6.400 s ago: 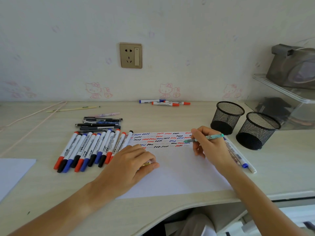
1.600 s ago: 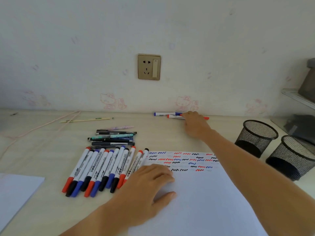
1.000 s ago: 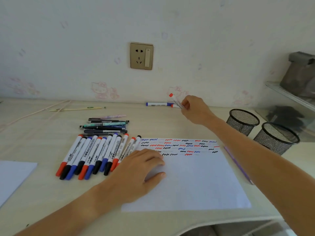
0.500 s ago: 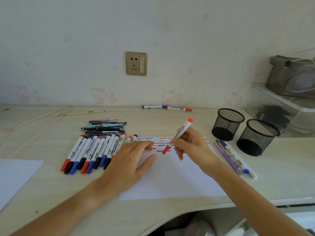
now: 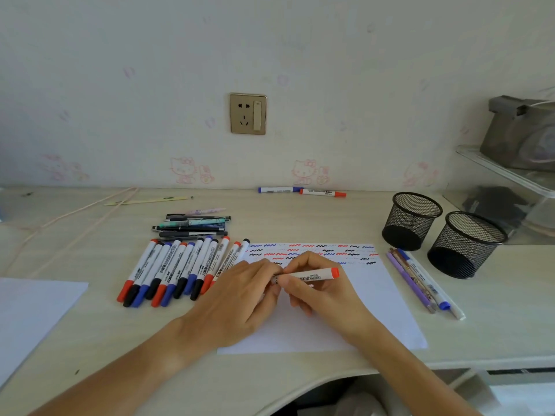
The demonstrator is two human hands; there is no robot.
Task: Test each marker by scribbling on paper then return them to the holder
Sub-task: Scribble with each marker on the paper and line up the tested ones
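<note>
crosswise, red marker pinched level in both grips, left hand, right hand

— Where does the camera sit?
— There's one view, from the person's head, looking forward and down across the bench to the wall.
— How near?
— Close; both forearms enter from the bottom edge.

What we cannot make out at the desk

The white whiteboard marker with a red end has its left end buried between our two hands, so we cannot tell whether it is capped; the loose white sheet is cut off at the frame's left edge, the grey object upper right.
</note>
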